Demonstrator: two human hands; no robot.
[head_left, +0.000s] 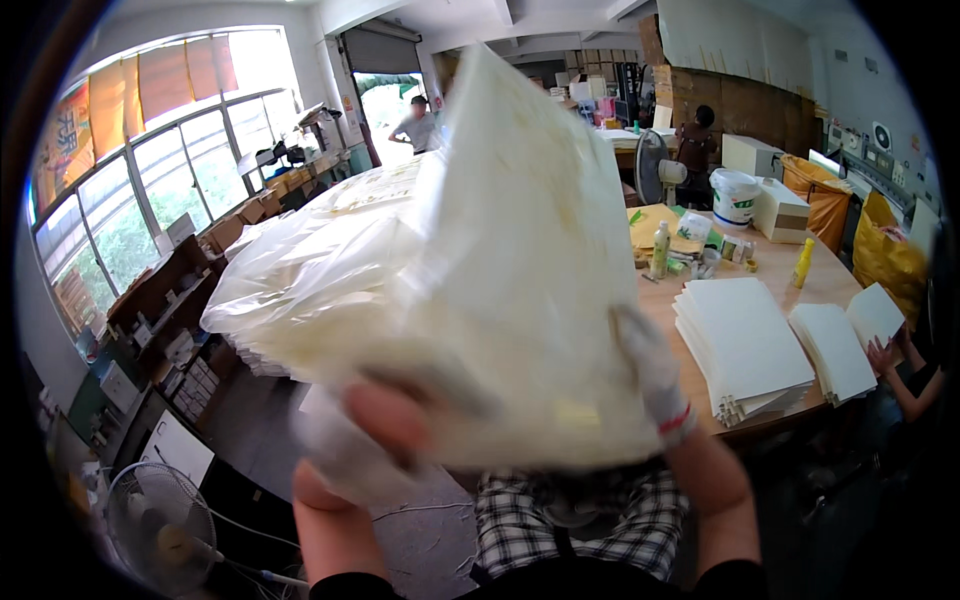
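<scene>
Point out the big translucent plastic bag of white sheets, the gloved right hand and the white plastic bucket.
Translucent plastic bag of white sheets [500,260], head view, middle of its front face.
Gloved right hand [655,375], head view, back of the glove.
White plastic bucket [735,200], head view, its side wall.

1. The plastic-wrapped bundle of sheets [500,270] is creamy white under clear, milky film.
2. The left hand [365,440] wears a white glove with pinkish fingertips showing.
3. The right hand [655,375] wears a white knitted glove with a red band at the cuff.
4. The trousers [580,520] are checked in black and white.
5. The stacks of sheets [745,345] are plain white on a light brown round table [830,280].
6. The bucket [735,197] is white with a blue stripe.
7. The squeeze bottle [803,262] is yellow.
8. The sacks [880,250] are orange-yellow.
</scene>
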